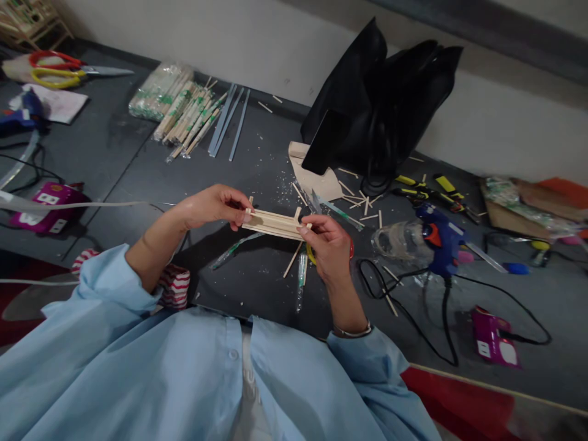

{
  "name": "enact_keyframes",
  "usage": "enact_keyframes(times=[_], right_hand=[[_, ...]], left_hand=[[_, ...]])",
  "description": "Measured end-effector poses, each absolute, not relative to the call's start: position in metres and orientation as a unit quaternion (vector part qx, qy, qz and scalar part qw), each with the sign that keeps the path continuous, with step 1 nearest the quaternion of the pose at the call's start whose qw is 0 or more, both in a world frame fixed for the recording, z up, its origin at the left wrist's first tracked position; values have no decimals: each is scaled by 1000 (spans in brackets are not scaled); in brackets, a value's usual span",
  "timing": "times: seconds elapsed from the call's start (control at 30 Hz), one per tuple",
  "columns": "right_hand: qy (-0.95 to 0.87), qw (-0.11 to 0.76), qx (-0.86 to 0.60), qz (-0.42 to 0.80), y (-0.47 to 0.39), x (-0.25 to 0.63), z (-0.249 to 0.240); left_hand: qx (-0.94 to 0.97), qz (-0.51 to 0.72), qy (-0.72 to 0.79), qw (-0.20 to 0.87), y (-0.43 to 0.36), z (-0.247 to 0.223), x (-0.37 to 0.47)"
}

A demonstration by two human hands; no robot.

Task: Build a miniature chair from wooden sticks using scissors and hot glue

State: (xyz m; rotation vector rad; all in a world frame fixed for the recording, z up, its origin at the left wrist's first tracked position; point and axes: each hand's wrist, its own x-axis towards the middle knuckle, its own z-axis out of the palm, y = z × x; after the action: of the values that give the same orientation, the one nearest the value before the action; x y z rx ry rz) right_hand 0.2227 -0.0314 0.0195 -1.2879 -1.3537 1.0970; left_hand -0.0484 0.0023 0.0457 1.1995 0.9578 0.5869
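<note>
Between my two hands, a small frame of pale wooden sticks (pixel 274 224) is held above the dark table. My left hand (pixel 218 207) pinches its left end, thumb in front. At the other end, my right hand (pixel 327 242) grips near a short upright stick. Beneath the right hand lie scissors with a yellow and red handle (pixel 312 252), mostly hidden by it. A torn clear wrapper with green print (pixel 234 250) lies below the frame, and another wrapper (pixel 301 285) lies closer to my body. Loose sticks (pixel 293 260) are scattered nearby.
At right, a blue glue gun (pixel 438 239) rests by a clear plastic cup (pixel 399 239); its cord loops over the table. Pliers (pixel 432 190), a black bag (pixel 367 104) and a phone (pixel 325 142) lie behind. Wrapped chopsticks (pixel 190 119) and large scissors (pixel 68 70) are at back left.
</note>
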Motion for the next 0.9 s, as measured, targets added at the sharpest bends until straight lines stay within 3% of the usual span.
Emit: enact_keyframes(times=[0.9], right_hand=[[-528,469,-500,502,-30,224,24]], left_hand=[[511,298,435,679,-2,46,-40]])
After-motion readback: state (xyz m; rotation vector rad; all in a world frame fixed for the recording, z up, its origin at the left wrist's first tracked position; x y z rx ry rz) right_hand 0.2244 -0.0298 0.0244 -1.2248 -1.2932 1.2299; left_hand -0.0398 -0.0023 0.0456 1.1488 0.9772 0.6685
